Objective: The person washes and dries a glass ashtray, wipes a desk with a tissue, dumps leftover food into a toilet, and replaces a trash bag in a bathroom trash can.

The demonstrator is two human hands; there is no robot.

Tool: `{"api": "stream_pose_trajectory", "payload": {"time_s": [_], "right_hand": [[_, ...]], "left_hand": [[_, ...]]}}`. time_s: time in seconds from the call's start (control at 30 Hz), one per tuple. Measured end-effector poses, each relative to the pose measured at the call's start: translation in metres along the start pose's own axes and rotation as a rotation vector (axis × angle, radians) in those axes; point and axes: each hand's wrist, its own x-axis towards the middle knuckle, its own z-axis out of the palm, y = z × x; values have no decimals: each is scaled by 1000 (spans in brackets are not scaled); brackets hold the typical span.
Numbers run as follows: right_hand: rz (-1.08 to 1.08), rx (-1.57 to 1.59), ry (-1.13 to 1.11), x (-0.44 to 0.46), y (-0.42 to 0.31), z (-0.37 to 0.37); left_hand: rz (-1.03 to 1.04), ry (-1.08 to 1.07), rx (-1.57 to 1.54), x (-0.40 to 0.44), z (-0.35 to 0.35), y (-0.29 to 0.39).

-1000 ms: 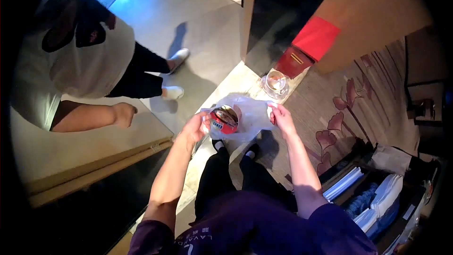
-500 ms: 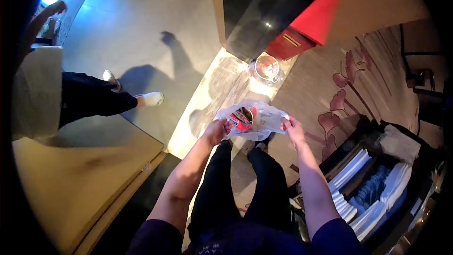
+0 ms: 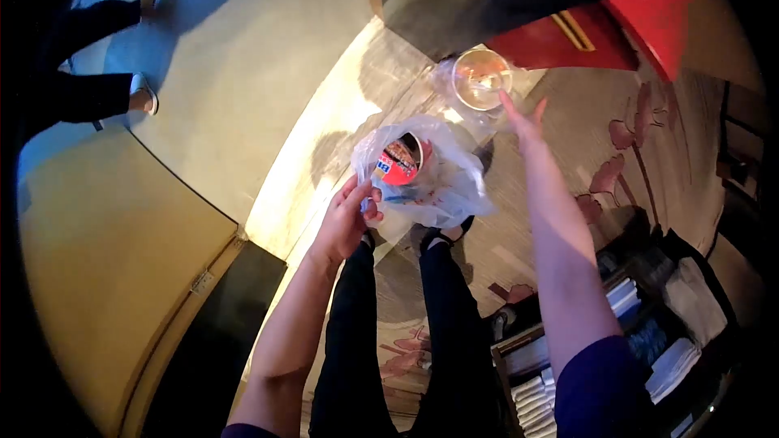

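Note:
My left hand pinches the rim of a translucent white plastic bag, which hangs in front of my legs. Inside the bag lies a red paper cup with blue and white lettering and something dark at its mouth. My right hand is off the bag, its fingers spread and holding nothing. Its fingertips are at the near rim of a round, clear container on the floor; whether they touch it I cannot tell. Clear plastic film surrounds the container.
A red box with a gold slot stands behind the container. At lower right is a holder of folded white cloths. Another person's legs are at upper left. A tan panel borders the left side; the carpet has a flower pattern.
My right hand has let go of the bag and moved forward to the clear container. My left hand still holds the bag. The other person's legs appear farther up and left.

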Motion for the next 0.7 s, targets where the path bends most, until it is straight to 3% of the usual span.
{"api": "stream_pose_trajectory", "payload": {"time_s": [0.2, 0.3, 0.53, 0.6, 0.7], "right_hand": [[-1, -204, 238, 38, -4, 49], [227, 229, 1, 55, 11, 38], [185, 583, -153, 32, -30, -64], [-69, 621, -271, -14, -53, -109], [-140, 777, -358, -110, -87, -179]], "left_hand": [[21, -36, -44, 3, -1, 7], [42, -27, -55, 6, -4, 8], [37, -39, -81, 7, -5, 12], [27, -28, -87, 9, -4, 12], [1, -48, -40, 11, -5, 10]]}}
